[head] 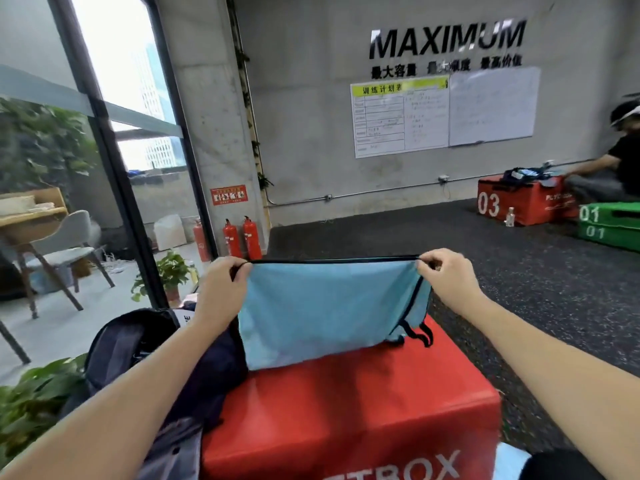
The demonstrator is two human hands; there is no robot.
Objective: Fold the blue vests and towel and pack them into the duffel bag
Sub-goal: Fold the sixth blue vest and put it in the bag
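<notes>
Mid-fold, my left hand (221,277) and right hand (445,271) pinched 1 blue vest (325,313) taut above the red plyo box (363,410); next, halve it.

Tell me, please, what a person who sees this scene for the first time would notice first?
First, the light blue vest, held up taut in the centre by the left hand and the right hand pinching its top corners. Below it lies the big red box, with the dark duffel bag at its left.
</notes>
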